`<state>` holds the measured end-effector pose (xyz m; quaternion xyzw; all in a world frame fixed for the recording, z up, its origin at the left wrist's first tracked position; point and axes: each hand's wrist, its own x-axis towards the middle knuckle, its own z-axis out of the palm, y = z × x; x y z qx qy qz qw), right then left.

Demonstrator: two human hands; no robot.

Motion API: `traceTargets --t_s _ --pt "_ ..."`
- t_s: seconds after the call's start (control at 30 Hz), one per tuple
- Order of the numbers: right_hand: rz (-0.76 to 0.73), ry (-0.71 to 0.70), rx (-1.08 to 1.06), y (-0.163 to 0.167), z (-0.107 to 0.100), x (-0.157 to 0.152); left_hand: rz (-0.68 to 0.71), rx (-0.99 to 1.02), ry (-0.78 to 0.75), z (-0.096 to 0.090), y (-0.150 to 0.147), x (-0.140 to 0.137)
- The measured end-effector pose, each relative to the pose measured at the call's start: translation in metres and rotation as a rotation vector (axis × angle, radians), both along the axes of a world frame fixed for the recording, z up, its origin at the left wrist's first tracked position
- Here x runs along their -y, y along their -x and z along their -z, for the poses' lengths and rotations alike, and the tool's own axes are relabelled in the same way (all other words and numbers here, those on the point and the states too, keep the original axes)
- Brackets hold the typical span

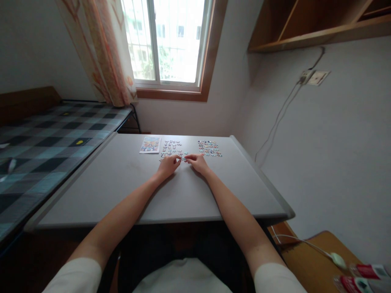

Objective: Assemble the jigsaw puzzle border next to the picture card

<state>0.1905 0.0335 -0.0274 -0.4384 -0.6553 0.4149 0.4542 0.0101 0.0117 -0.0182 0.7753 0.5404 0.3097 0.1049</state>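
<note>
Over the far middle part of the grey table [122, 195], my hands almost meet. My left hand [169, 166] has thumb and forefinger curled together at a small jigsaw piece [183, 159]. From the other side, my right hand [198, 163] pinches at the same spot with its fingertips. The fingers partly cover what lies between them, so its outline is unclear. Beyond my left hand lie loose jigsaw pieces [172, 146] in rows, some hidden behind that hand. Another group of colourful jigsaw pieces [209, 148] lies beyond my right hand. A printed picture sheet [150, 145] rests left of the pieces.
A bed with a checked cover [91, 122] stands along the left. The window [171, 40] and curtain [106, 53] are behind the table. At right are a wall socket with a cable [308, 76] and a wooden stool [320, 252] bearing red-labelled bottles [354, 283].
</note>
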Motion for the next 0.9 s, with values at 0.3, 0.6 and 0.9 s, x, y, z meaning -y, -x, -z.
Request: traceTargets --t_s 0.3,0.6,0.9 --pt "0.01 -0.007 0.024 -0.0003 -0.0021 0.0014 -0.047 -0.052 -0.005 -0.0045 0.0008 0.004" --pt "0.14 -0.206 0.323 -0.0005 -0.0072 0.0067 -0.096 -0.085 0.018 -0.008 -0.0002 0.0058" --pt "0.129 -0.236 0.366 0.0005 -0.0067 0.0075 -0.08 -0.089 0.02 -0.0066 0.0 0.0044"
